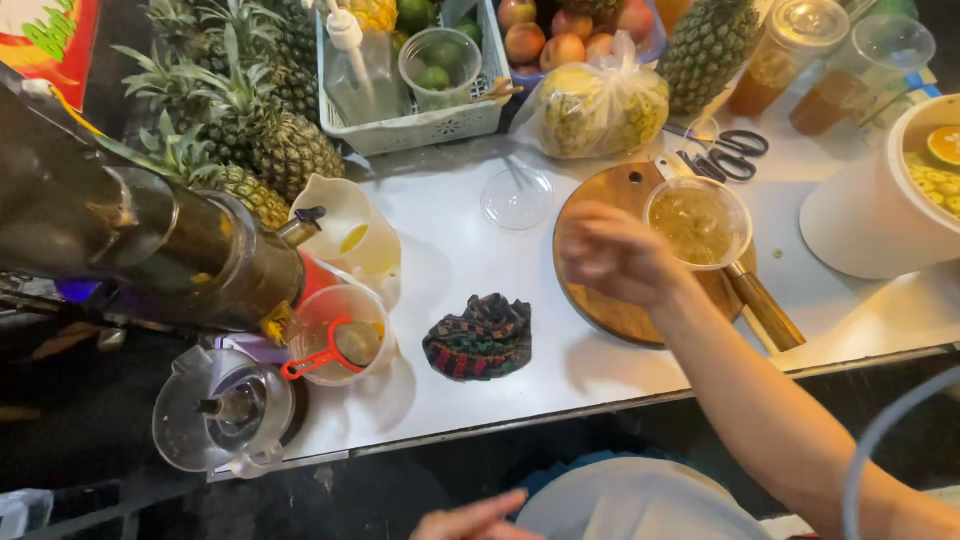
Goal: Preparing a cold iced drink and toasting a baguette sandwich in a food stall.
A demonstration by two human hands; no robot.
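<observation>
- Clear plastic cup [697, 222] stands upright on the round wooden board [610, 300], filled w/ yellowish pulpy juice almost to the rim — so the filling looks done, I judge.
- Its lid seems not on yet: a clear dome lid [517, 197] lies on the white table [480, 380], just left of the board, apart from the cup.
- Right hand [615, 255] hovers over the board, just beside the cup on its left; it is blurred, fingers look loosely curled and hold nothing — exact pose I cannot tell.
- Left hand [475, 520] shows only at the bottom edge, fingers spread, nothing in it.
- A knife w/ wooden handle [765, 310] lies under the cup side of the board.
- Juicer [150, 250] at left, a jug w/ red strainer [340, 345] under its spout; dark cloth [480, 338] sits between jug and board.
</observation>
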